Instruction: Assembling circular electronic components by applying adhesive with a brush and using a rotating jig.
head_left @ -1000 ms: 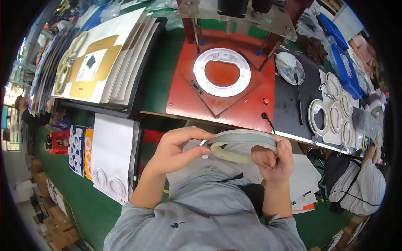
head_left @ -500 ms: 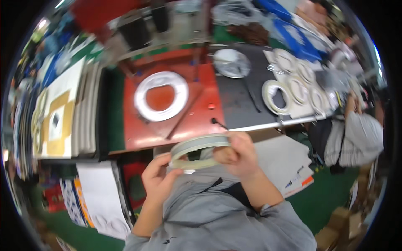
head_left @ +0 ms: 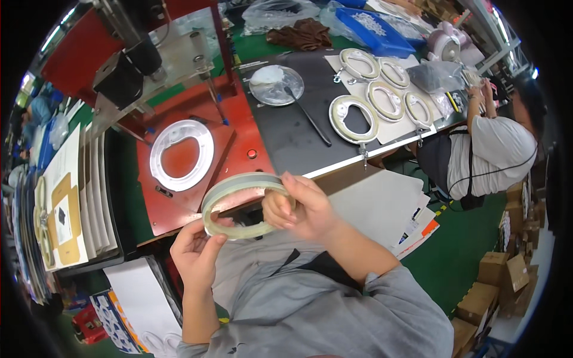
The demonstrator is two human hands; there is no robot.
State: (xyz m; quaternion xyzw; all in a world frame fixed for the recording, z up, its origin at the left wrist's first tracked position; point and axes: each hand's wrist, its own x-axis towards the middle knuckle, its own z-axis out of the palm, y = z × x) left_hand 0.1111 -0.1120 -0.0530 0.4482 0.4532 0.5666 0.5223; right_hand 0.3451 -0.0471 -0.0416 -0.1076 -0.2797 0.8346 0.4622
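Between my hands is an oval ring [head_left: 240, 184] with a grey outer band and pale yellowish edges, raised just in front of the table. My left hand [head_left: 194, 253] pinches its lower left side between thumb and fingers. At the opposite side my right hand [head_left: 307, 209] is closed round the rim, its curled fingers reaching inside the opening. Beyond them, a white plastic ring [head_left: 205, 143] lies flat on the red base [head_left: 242, 143] of a press.
The press head [head_left: 134, 62] stands at the back left. Right of it are a round dish [head_left: 276, 95] with white paste, a dark-handled brush [head_left: 310, 119], and several finished-looking rings [head_left: 353, 132] on board. A blue tray [head_left: 376, 39] lies farther back. Another person [head_left: 489, 149] sits at right.
The view has swung, so the table and press sit farther left and lower in the picture. Both hands still hold the ring, which appears farther left and slightly more tilted.
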